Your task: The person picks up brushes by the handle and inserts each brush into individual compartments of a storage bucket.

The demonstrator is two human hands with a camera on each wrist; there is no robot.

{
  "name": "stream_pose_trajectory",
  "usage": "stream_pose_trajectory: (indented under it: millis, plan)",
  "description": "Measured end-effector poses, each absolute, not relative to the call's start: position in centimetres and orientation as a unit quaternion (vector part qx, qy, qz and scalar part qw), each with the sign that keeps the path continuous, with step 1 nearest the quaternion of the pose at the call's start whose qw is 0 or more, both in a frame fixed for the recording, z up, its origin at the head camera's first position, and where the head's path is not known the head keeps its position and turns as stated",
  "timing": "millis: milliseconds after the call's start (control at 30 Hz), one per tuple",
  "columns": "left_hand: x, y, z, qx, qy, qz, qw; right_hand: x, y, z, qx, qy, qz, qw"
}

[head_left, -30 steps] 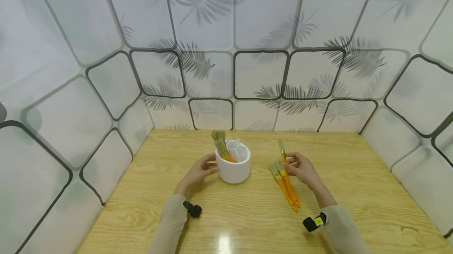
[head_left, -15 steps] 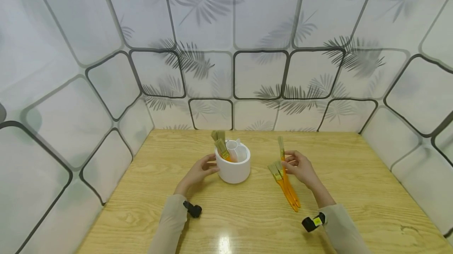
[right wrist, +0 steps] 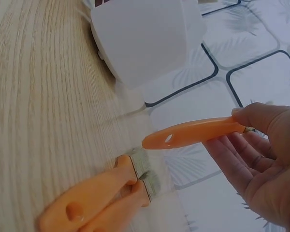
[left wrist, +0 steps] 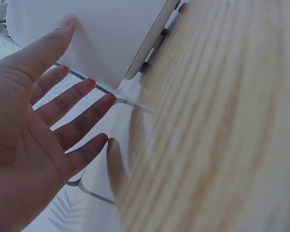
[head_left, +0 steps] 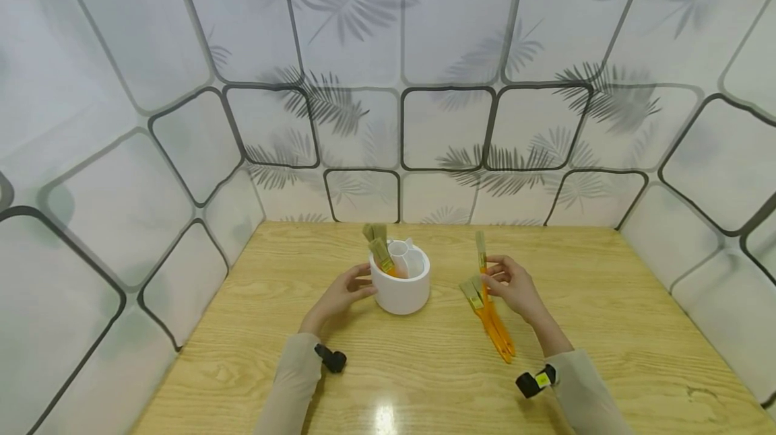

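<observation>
My left hand is at the left side of a white round pot, its fingers spread and gently bent. In the left wrist view the thumb lies against the pot's wall. Several paintbrushes stand bristles up in the pot, with tan bristles above the rim. Between thumb and fingers, my right hand pinches another paintbrush by its orange handle, near the metal band; its bristles point up and away. Below it, two orange-handled paintbrushes lie side by side on the table, bristles pointing away.
Inside the pot, right of the brushes, is a white tube-like part. The wooden table ends at patterned cloth walls at the back and both sides.
My right hand has risen slightly and shifted a little left with the paintbrush, whose handle now sits higher over the two lying brushes. The left hand and pot stay in place.
</observation>
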State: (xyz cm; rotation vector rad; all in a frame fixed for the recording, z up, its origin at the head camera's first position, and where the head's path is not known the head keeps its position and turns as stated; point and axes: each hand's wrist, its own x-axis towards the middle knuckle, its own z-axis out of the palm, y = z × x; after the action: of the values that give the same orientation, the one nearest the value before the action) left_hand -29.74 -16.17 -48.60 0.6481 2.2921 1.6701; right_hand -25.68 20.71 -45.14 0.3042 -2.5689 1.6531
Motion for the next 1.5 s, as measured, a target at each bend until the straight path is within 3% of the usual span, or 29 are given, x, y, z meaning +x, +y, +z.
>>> stream_pose_trajectory:
  millis: [467, 800, 1233, 1500]
  plan:
    - [-30.1, -16.3, -48.4, 0.227, 0.788, 0.561, 0.113, -27.0, 21.2, -45.6, 0.122, -0.818, 0.559, 0.060]
    - [-30.0, -16.2, -48.3, 0.231, 0.794, 0.550, 0.114, -25.9, 19.9, -43.8, 0.126, -0.821, 0.549, 0.099]
    - [-31.4, -16.2, -51.4, 0.214, 0.799, 0.555, 0.085, -24.9, 18.9, -42.4, 0.144, -0.830, 0.520, 0.139]
    - [-30.3, -16.0, -49.8, 0.224, 0.795, 0.557, 0.093, -24.8, 18.7, -42.5, 0.151, -0.830, 0.514, 0.153]
